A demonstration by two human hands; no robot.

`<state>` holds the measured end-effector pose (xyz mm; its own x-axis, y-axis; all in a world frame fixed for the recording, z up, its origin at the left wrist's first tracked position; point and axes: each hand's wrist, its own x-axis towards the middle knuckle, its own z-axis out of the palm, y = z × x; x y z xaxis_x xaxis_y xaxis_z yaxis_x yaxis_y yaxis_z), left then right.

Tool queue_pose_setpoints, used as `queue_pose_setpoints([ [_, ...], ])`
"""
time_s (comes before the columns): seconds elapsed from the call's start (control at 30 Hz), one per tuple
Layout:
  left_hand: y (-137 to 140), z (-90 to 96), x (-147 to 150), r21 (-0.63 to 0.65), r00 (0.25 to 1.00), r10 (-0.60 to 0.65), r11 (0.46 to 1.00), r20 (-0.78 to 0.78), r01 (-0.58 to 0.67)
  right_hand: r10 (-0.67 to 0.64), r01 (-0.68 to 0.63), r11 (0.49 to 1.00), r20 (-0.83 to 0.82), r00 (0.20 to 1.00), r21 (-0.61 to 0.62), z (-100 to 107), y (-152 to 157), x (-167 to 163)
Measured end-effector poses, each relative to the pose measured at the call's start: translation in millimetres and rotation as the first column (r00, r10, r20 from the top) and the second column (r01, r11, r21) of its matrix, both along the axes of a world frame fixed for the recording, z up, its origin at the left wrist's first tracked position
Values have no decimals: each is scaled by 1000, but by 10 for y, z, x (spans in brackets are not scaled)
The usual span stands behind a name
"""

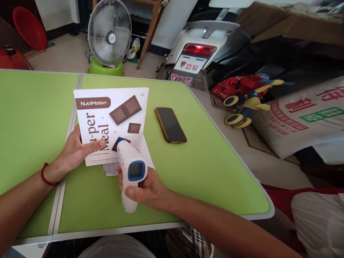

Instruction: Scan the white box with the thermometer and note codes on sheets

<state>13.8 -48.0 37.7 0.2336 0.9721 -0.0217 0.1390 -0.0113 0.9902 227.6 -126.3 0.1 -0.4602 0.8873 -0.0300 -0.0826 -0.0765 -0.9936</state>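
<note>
My left hand (77, 148) grips the lower left edge of a white NutriMotion leaflet (92, 96), thumb across its front. The leaflet is folded and stands tilted, with brown chocolate-like pieces printed on it. In my right hand (150, 190) is a white infrared thermometer (126, 157) with a blue-rimmed screen (136, 171). Its blue front end overlaps the leaflet's lower part in view; whether they touch I cannot tell. The screen's reading is not legible. Both hands are above the green table (201, 172).
A phone in a brown case (171, 125) lies right of the leaflet. Beyond the table stand a fan (110, 32) on a green stool (105, 67) and a white scooter (197, 46). A printed sack (301, 114) and a yellow-blue toy (247, 104) are on the right.
</note>
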Motion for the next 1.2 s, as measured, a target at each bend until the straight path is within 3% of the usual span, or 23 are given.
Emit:
queue_pose_setpoints([
  [0.9, 9, 39, -4, 24, 1000, -16, 1000, -27, 17, 34, -34, 998, 14, 999, -47, 64, 4, 9],
  [1.07, -14, 5, -7, -5, 1000, 16, 1000, 19, -16, 57, -67, 991, 87, 995, 113, 90, 12, 98],
  [1.2, -21, -55, -13, 46, 988, 48, 997, 144, -55, -68, 12, 953, 174, 982, 303, 149, 42, 324],
])
